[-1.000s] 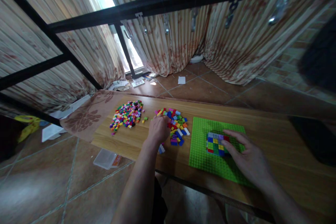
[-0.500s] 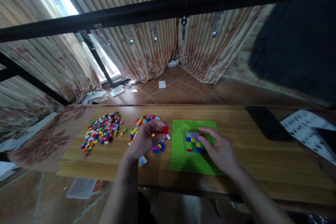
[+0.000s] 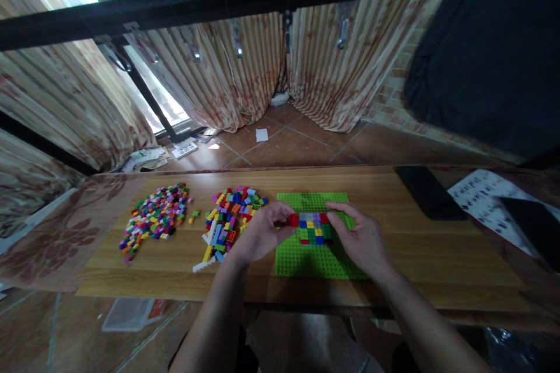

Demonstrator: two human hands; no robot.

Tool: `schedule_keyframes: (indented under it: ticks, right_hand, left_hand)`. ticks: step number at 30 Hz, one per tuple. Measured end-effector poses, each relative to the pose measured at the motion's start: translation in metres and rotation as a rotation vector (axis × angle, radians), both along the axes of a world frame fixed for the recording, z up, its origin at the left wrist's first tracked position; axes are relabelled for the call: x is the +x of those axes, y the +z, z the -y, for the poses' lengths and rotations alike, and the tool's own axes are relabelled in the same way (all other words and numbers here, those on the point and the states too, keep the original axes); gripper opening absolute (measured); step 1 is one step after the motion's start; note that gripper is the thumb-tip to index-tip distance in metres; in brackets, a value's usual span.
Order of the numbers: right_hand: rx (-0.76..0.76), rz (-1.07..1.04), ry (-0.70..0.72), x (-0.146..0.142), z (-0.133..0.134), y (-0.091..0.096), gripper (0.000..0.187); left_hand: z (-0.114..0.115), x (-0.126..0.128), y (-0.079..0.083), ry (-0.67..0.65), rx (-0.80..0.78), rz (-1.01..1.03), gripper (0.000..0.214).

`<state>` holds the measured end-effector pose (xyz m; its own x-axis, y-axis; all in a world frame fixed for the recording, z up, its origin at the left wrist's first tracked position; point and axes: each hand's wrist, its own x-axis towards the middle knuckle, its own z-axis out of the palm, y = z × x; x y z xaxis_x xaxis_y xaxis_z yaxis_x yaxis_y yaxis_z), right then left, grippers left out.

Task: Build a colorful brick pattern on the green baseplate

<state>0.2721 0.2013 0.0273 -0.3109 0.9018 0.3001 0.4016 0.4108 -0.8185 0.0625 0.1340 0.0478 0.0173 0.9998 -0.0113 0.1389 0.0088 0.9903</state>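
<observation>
Between the thumb and fingertips of my left hand (image 3: 268, 230) is a red building brick (image 3: 294, 220), at the left side of a patch of bricks. That patch of coloured bricks (image 3: 311, 233), in blue, yellow, green, red, white and purple, stands on a green studded baseplate (image 3: 315, 265). My right hand (image 3: 361, 239) reaches in from the right, thumb and index finger apart, at the patch's upper right corner beside a red brick there. Whether the right fingertips touch it is hard to tell. Its other fingers are partly hidden.
Mixed larger bricks (image 3: 225, 218) lie heaped left of the baseplate, partly behind my left hand. Farther left is a pile of small bricks (image 3: 157, 213). A black phone-like slab (image 3: 431, 192) and a printed sheet (image 3: 485, 198) lie at right. A plastic box (image 3: 126, 315) sits on the floor.
My left hand has carried the red brick rightward, from over the brick heap to the patch's left edge. My right hand stays by the patch. The whole view has shifted slightly.
</observation>
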Motion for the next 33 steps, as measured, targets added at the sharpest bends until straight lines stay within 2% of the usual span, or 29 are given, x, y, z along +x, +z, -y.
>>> schedule_keyframes:
  ticks: [8,15,25,27,31,33]
  right_hand:
    - [0.012,-0.01,0.018,0.0,0.0,0.002,0.025]
    - [0.073,0.02,0.259,-0.003,0.008,0.008,0.031]
    - [0.144,0.15,0.237,-0.005,0.008,0.006,0.012]
    - [0.148,0.169,0.228,-0.001,0.006,0.006,0.012]
    - [0.159,0.232,0.209,0.005,0.001,0.003,0.013]
    - [0.17,0.268,0.201,0.005,0.001,0.0,0.014]
  left_hand:
    - [-0.003,0.014,-0.005,0.018,-0.026,-0.127,0.015]
    - [-0.005,0.021,-0.006,0.001,0.009,-0.106,0.019]
    - [-0.005,0.029,-0.006,-0.036,0.038,-0.011,0.02]
    - [-0.006,0.028,-0.006,0.01,0.042,-0.067,0.022]
    - [-0.009,0.02,-0.01,0.275,0.069,-0.266,0.022]
    - [-0.011,0.019,-0.013,0.365,0.064,-0.334,0.023]
